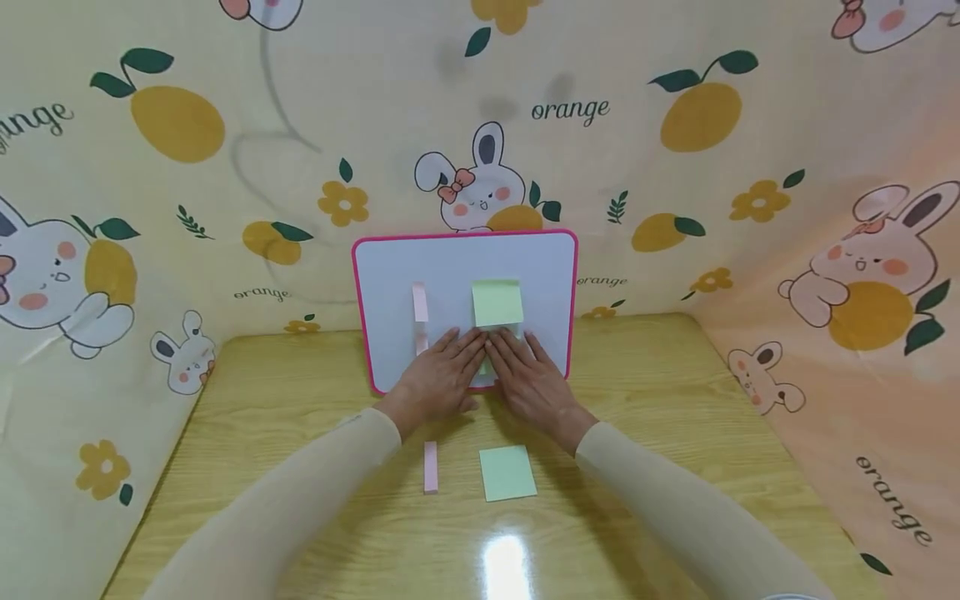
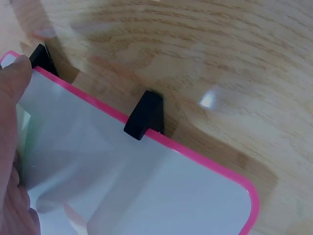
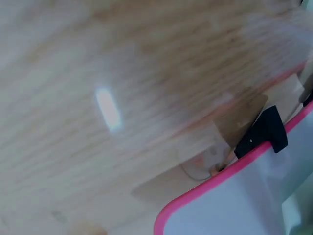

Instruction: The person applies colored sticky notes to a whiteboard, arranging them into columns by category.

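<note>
A whiteboard [image 1: 390, 267] with a pink rim leans upright at the back of the table. My left hand [image 1: 435, 379] and right hand [image 1: 531, 382] meet at its lower middle, fingers straight and pressing on a green sticky note [image 1: 484, 368] mostly hidden beneath them. Another green sticky note [image 1: 497, 302] is stuck just above the fingertips. To the left, a pink strip note [image 1: 420, 302] hangs over a second pink strip [image 1: 422, 337], partly behind the left hand. The left wrist view shows the left thumb [image 2: 17, 78] near the lower rim; the right hand is out of its own wrist view.
On the wooden table [image 1: 285, 433], a pink strip pad [image 1: 431, 467] and a green sticky note pad [image 1: 508, 473] lie in front of the board. Black feet [image 2: 145, 115] grip the board's bottom edge. A patterned cloth [image 1: 420, 83] walls the back and sides.
</note>
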The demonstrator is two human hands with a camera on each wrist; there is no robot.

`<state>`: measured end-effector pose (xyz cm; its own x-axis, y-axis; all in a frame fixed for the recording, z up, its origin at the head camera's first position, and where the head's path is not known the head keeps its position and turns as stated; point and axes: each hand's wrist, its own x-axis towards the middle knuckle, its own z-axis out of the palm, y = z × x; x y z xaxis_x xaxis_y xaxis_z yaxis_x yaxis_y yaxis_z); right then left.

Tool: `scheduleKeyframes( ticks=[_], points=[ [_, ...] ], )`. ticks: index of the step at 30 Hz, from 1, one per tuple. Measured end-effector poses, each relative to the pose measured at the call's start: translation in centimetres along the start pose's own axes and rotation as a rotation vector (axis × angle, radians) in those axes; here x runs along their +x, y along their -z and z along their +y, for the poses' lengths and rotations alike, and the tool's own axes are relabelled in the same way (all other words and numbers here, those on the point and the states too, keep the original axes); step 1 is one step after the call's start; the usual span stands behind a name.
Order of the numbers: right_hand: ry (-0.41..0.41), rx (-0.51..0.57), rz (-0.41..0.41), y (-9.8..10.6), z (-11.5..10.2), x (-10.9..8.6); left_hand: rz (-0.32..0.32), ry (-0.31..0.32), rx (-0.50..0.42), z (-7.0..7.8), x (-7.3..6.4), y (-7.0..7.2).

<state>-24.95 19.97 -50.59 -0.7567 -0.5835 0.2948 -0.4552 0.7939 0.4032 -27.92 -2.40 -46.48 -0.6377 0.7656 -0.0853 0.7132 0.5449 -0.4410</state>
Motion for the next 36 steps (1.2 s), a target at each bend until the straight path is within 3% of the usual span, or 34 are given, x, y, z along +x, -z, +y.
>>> scheduleKeyframes(
  ticks=[3,10,19,25,31,36],
  points=[
    [0.004,-0.002,-0.023,-0.3,0.6,-0.1,-0.002,0.0,0.004,-0.1,0.0,0.1],
    [-0.093,-0.062,-0.074,-0.8,2.4,-2.0,0.005,0.011,0.03,0.2,0.1,0.0],
    [-0.088,-0.077,-0.057,-0.7,2.2,-1.9,0.11,-0.019,0.074,0.9,1.7,0.9],
    [-0.095,-0.092,-0.074,-0.6,2.0,-1.8,0.016,0.014,0.1,-0.2,0.6,0.7],
    [-0.047,-0.049,-0.032,-0.6,1.6,-0.8,0.037,-0.02,0.097,-0.6,0.1,0.0],
    [-0.02,-0.031,-0.074,-1.2,1.6,-0.3,0.006,-0.007,0.112,-0.3,0.2,-0.3]
  ],
)
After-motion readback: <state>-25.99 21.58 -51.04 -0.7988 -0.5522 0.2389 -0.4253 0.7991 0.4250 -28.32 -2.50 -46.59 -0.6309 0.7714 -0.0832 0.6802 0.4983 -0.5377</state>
